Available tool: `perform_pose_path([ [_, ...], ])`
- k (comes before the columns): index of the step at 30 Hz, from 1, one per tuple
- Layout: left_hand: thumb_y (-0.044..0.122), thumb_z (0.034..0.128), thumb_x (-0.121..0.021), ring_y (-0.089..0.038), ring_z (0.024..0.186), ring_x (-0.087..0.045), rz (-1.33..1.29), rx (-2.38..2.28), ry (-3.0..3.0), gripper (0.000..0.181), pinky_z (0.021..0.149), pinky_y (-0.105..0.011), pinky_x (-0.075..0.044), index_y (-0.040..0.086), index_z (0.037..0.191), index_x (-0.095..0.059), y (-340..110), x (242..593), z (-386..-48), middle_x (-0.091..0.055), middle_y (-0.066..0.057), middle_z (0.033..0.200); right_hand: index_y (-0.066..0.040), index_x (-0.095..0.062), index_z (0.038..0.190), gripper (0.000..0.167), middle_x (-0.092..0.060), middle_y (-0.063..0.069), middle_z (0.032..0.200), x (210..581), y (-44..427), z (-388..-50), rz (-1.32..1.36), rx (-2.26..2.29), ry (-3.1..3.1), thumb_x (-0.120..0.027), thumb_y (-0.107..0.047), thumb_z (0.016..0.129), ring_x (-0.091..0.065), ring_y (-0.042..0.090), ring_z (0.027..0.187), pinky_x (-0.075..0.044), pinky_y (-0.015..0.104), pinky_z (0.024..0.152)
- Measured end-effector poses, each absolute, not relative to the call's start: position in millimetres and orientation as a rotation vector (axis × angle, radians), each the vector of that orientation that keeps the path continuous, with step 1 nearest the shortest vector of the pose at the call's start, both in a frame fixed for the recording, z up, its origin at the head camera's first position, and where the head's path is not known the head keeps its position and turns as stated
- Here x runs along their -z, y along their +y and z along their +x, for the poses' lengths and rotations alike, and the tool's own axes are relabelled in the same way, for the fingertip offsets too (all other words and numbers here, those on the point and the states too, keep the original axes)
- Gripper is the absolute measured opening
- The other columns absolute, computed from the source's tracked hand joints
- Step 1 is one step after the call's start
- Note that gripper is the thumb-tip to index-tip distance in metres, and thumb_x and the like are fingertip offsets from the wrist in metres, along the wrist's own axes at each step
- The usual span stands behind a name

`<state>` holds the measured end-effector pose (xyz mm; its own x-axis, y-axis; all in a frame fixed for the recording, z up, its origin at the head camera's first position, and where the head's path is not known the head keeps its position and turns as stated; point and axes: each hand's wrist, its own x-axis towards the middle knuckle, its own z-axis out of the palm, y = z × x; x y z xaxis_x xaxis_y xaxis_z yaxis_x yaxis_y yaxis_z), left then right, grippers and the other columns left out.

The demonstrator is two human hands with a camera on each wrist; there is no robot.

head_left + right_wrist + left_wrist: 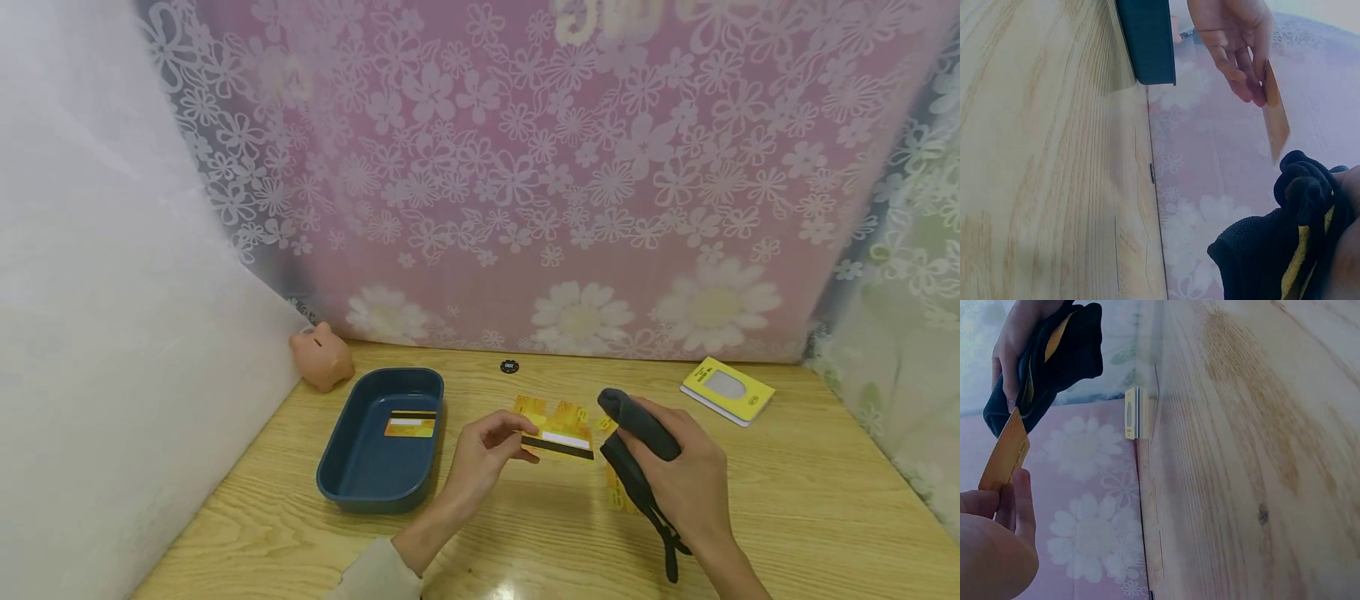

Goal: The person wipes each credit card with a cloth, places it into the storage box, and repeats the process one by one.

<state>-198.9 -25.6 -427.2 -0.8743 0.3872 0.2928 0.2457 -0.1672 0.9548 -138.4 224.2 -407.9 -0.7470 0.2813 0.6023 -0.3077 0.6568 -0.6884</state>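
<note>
My left hand (480,462) pinches a yellow card (558,440) with a black stripe and white strip, held above the table. To its right, my right hand (686,475) grips a dark cloth pouch (645,429) with hanging cords. In the left wrist view the card (1007,456) points at the pouch (1066,356), and yellow shows inside the pouch's folds. Yellow cards (529,406) lie on the table behind the held card, and another (621,492) lies partly hidden below the pouch.
A blue tray (375,500) at the left holds one striped card (410,424). Behind it stands a pink piggy bank (322,358). A black round chip (509,367) lies near the back edge, and a yellow booklet (727,390) is at the back right.
</note>
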Motion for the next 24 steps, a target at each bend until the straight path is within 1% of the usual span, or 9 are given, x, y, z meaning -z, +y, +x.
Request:
perform_pose_path([
  [2,-0.002,0.1048,-0.055,-0.02,0.097,-0.071,0.781,-2.209,1.925,0.02,0.088,-0.044,-0.063,-0.004,0.118,-0.069,-26.1,427.4,-198.9,-0.065,-0.022,0.12,-0.021,-0.076,0.128,0.054,-0.073,-0.002,0.108,408.0,224.2,-138.6,0.021,-1.068,-2.165,-0.09,-0.003,0.079,-0.059,-0.012,0.093,-0.047,0.002,0.078],
  [5,0.002,0.1057,-0.054,-0.02,0.093,-0.073,0.81,-2.217,1.878,0.024,0.09,-0.045,-0.062,-0.005,0.125,-0.067,-27.1,427.1,-198.6,-0.062,-0.024,0.126,-0.02,-0.076,0.128,0.054,-0.073,-0.001,0.109,408.2,224.4,-138.8,0.021,-1.067,-2.167,-0.09,-0.003,0.079,-0.059,-0.012,0.093,-0.047,0.002,0.078],
  [9,0.004,0.104,-0.058,-0.021,0.091,-0.076,0.819,-2.205,1.856,0.029,0.093,-0.045,-0.062,-0.004,0.131,-0.065,-27.7,426.0,-197.8,-0.06,-0.024,0.132,-0.02,-0.076,0.128,0.053,-0.074,-0.001,0.108,407.7,223.9,-138.1,0.03,-1.067,-2.156,-0.09,-0.003,0.079,-0.059,-0.011,0.093,-0.047,0.003,0.078],
  [10,0.002,0.1031,-0.059,-0.024,0.093,-0.076,0.817,-2.198,1.852,0.03,0.094,-0.044,-0.061,-0.003,0.133,-0.064,-27.7,425.7,-197.5,-0.061,-0.023,0.133,-0.02,-0.077,0.127,0.053,-0.074,0.0,0.107,407.5,223.5,-137.7,0.037,-1.066,-2.15,-0.09,-0.003,0.079,-0.059,-0.011,0.093,-0.047,0.003,0.078],
  [14,-0.005,0.1008,-0.061,-0.044,0.104,-0.072,0.816,-2.174,1.851,0.041,0.097,-0.042,-0.06,0.002,0.142,-0.06,-27.4,426.3,-197.0,-0.06,-0.021,0.139,-0.02,-0.077,0.127,0.052,-0.074,0.001,0.107,406.1,222.2,-136.8,0.055,-1.062,-2.135,-0.09,-0.003,0.079,-0.059,-0.011,0.093,-0.047,0.002,0.078],
  [16,-0.006,0.1005,-0.061,-0.05,0.106,-0.069,0.813,-2.173,1.85,0.046,0.098,-0.041,-0.06,0.005,0.145,-0.058,-26.8,426.0,-196.6,-0.059,-0.02,0.141,-0.02,-0.077,0.127,0.053,-0.074,0.001,0.107,406.0,221.8,-136.6,0.055,-1.063,-2.135,-0.09,-0.002,0.079,-0.059,-0.011,0.093,-0.047,0.002,0.078],
  [19,-0.007,0.1002,-0.061,-0.047,0.106,-0.07,0.803,-2.179,1.854,0.051,0.097,-0.041,-0.06,0.011,0.148,-0.057,-25.8,425.8,-196.3,-0.056,-0.019,0.14,-0.02,-0.077,0.127,0.053,-0.074,-0.001,0.107,406.2,221.4,-136.4,0.049,-1.065,-2.143,-0.09,-0.002,0.078,-0.06,-0.011,0.093,-0.047,0.002,0.079],
  [21,-0.008,0.0999,-0.061,-0.044,0.105,-0.072,0.791,-2.187,1.854,0.056,0.096,-0.042,-0.06,0.016,0.15,-0.056,-25.3,425.6,-196.1,-0.054,-0.019,0.138,-0.02,-0.077,0.127,0.054,-0.074,-0.001,0.108,406.2,220.5,-135.9,0.052,-1.07,-2.149,-0.09,-0.001,0.078,-0.061,-0.01,0.094,-0.047,0.003,0.08],
  [24,-0.01,0.099,-0.061,-0.043,0.103,-0.073,0.784,-2.191,1.867,0.062,0.094,-0.042,-0.061,0.022,0.152,-0.054,-25.0,426.0,-196.4,-0.053,-0.021,0.134,-0.021,-0.076,0.127,0.055,-0.074,-0.002,0.108,405.9,218.4,-135.2,0.068,-1.074,-2.148,-0.09,-0.001,0.078,-0.061,-0.009,0.095,-0.047,0.003,0.082],
])
